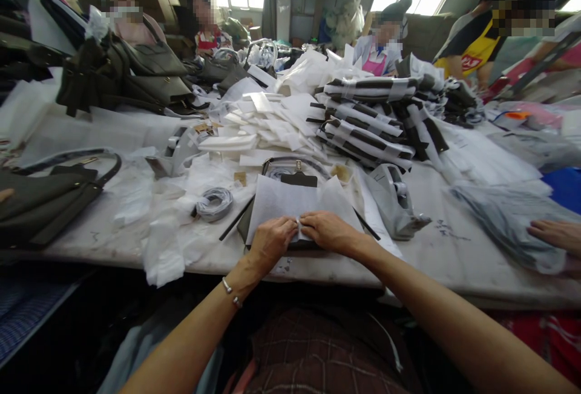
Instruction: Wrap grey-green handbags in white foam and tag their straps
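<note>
A dark olive handbag [299,181] lies at the table's near edge in front of me, its handle arching at the far side. A thin white wrapping sheet [276,197] covers most of its body, and dark straps stick out at both sides. My left hand [275,238] and my right hand [330,230] meet over the middle of the bag. Both have their fingers bent and closed at the sheet's edge, thumbs and fingertips nearly touching. Whether a small piece of tape sits between the fingertips cannot be made out.
A tape dispenser [394,200] stands right of the bag; a grey coil [214,203] lies left. Behind are piled white foam sheets [272,121] and stacked wrapped bags [370,121]. Another handbag [49,200] is far left. A co-worker's hand [556,235] rests on grey plastic at right.
</note>
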Motion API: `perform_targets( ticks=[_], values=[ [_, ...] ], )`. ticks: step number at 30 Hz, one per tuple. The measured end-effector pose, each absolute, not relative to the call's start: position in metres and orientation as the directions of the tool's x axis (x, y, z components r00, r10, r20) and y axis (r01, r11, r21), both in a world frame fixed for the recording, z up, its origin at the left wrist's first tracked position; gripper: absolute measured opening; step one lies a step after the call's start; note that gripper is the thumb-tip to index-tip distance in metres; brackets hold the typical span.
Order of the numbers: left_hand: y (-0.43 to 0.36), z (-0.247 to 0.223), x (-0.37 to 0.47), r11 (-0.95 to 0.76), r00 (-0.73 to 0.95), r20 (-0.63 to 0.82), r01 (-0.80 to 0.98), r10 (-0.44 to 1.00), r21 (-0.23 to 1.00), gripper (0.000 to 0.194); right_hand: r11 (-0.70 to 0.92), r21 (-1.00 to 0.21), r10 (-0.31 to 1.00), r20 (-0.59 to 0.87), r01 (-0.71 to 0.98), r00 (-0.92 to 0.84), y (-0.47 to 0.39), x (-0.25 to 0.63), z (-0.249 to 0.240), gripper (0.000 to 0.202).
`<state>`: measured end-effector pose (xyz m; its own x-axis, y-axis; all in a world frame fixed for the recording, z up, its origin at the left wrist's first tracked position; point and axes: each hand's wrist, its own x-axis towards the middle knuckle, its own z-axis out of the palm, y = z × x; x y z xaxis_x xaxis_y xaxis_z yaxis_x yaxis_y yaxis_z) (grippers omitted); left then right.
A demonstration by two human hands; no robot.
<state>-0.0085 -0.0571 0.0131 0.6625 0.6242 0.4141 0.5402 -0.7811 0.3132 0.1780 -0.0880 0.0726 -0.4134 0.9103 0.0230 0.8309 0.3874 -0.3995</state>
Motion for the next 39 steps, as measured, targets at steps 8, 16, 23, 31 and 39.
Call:
perform_targets(
  ticks=[8,16,23,31,39],
  values=[
    [-0.057,0.016,-0.009,-0.753,0.611,0.443,0.569,0.656,0.330,0.008,0.095,-0.524,0.991,-0.030,0.847,-0.129,-0.075,0.168,0.077,0.020],
    [-0.053,0.023,-0.005,-0.802,0.711,0.376,0.560,0.594,0.209,0.025,0.144,-0.546,0.985,-0.003,0.825,-0.174,-0.076,0.184,0.058,0.018],
    [-0.047,0.036,0.005,-0.815,0.766,0.286,0.564,0.576,0.131,0.023,0.202,-0.195,0.979,0.018,0.960,-0.203,-0.080,0.174,0.058,0.019],
    [-0.054,0.022,-0.001,-0.756,0.710,0.284,0.647,0.644,0.095,0.042,0.241,-0.507,0.966,0.204,0.828,-0.156,-0.088,0.185,0.035,0.017],
    [-0.061,0.046,-0.001,-0.696,0.683,0.139,0.711,0.718,0.102,0.038,0.269,-0.267,0.963,0.045,0.926,-0.267,-0.086,0.176,0.034,0.043]
  ],
)
